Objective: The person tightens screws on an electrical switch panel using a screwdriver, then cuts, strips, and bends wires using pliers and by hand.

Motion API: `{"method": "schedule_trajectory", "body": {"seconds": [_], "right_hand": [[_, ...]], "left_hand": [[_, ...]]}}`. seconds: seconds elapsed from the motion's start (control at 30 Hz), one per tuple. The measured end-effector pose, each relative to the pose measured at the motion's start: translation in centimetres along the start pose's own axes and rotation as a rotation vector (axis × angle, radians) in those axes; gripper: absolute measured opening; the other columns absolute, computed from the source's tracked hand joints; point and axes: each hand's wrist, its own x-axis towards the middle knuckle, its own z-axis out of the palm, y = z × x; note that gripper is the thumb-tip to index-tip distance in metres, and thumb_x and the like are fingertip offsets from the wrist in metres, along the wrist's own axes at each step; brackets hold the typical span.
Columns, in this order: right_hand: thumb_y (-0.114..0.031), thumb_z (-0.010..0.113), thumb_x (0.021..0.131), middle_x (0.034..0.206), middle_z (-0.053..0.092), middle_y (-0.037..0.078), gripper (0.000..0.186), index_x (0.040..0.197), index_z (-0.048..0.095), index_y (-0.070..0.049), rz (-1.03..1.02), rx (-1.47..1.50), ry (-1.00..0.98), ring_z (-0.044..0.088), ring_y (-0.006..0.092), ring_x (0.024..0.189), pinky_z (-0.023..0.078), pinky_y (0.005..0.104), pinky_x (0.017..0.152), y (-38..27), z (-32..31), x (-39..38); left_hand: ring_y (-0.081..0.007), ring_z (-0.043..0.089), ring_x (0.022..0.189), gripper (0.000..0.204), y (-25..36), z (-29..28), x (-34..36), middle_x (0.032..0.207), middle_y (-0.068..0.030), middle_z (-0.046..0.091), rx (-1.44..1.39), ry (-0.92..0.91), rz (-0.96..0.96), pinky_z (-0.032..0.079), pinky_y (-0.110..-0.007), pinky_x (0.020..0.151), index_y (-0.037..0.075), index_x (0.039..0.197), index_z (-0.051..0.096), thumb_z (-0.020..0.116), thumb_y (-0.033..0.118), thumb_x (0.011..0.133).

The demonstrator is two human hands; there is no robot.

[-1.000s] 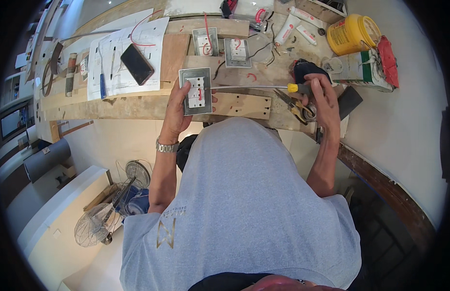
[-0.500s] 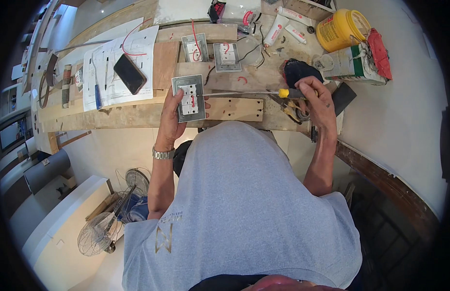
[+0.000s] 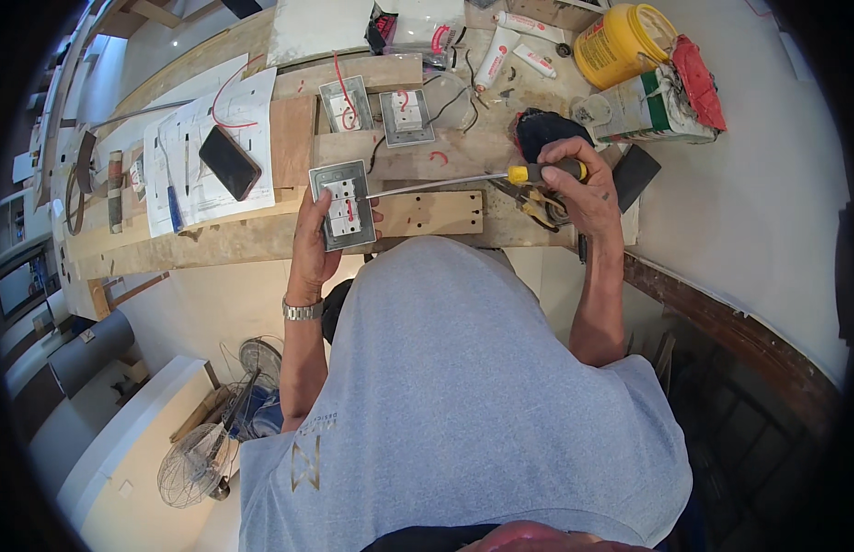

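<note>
Screwdriver [image 3: 519, 174] sits in the right hand [image 3: 588, 195], thumb and fingers curled round its yellow-and-black handle, its tip at the right side of a grey-framed wiring plate [image 3: 343, 207]; from here I can't tell whether they touch. The left hand [image 3: 309, 247] holds that plate over the near edge of the workbench [image 3: 197, 247], thumb on the left of its face, fingers behind, their tips showing at the right. The plate looks light and stiff, its smooth frame maybe a little slippery; I'd take it by the rim, clear of the white modules, which could crack if pried hard. The screwdriver should be rigid, best gripped at the handle. One second ago, the right fingers were more outstretched and the shaft nearly level; now they're bent closer and it slopes nearer at the tip.
</note>
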Motion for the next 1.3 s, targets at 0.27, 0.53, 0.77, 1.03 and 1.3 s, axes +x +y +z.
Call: {"method": "schedule_trajectory", "body": {"seconds": [0.27,0.53,0.77,1.03,1.3], "right_hand": [[-0.013,0.079,0.095,0.111,0.067,0.005,0.022,0.112,0.069,-0.004,0.144,0.031,0.100,0.064,0.0095,0.091,0.054,0.0259,0.081,-1.0,0.4,-0.2],[-0.022,0.074,0.101,0.109,0.068,0.004,0.021,0.112,0.068,-0.005,-0.135,0.137,-0.065,0.065,0.0105,0.090,0.055,0.0262,0.081,1.1,0.5,0.0],[-0.009,0.080,0.093,0.115,0.067,0.005,0.018,0.107,0.068,-0.004,0.315,0.003,0.032,0.063,0.0091,0.104,0.053,0.0246,0.082,1.0,-0.2,-0.1],[-0.004,0.077,0.093,0.117,0.066,0.009,0.019,0.109,0.068,-0.004,-0.145,0.174,-0.115,0.062,0.0155,0.110,0.049,0.0295,0.095,1.2,0.6,0.1],[-0.003,0.074,0.095,0.115,0.064,0.011,0.017,0.111,0.068,-0.003,-0.147,0.118,-0.052,0.063,0.0145,0.096,0.053,0.0293,0.087,0.3,0.6,-0.6]], "left_hand": [[-0.0381,0.076,0.105,0.057,0.1,0.2,0.1,0.126,-0.0277,0.070,0.015,0.018,-0.007,0.066,-0.053,0.084,0.011,0.151,0.046,0.049,0.050,0.111],[-0.0361,0.077,0.102,0.054,0.1,-0.1,0.1,0.124,-0.0256,0.070,-0.028,0.011,0.009,0.069,-0.051,0.080,0.007,0.149,0.043,0.051,0.046,0.111],[-0.0368,0.076,0.104,0.057,-0.2,-0.4,0.1,0.123,-0.0262,0.071,-0.008,0.021,0.001,0.066,-0.053,0.084,0.010,0.150,0.047,0.052,0.050,0.110],[-0.0387,0.075,0.106,0.055,-0.5,-1.1,0.2,0.125,-0.0273,0.070,-0.063,0.026,0.026,0.066,-0.053,0.085,0.006,0.149,0.048,0.049,0.046,0.111],[-0.0389,0.076,0.107,0.052,0.7,-0.3,0.4,0.123,-0.0250,0.070,-0.089,-0.043,0.063,0.068,-0.052,0.085,0.006,0.151,0.038,0.050,0.038,0.112]]}}
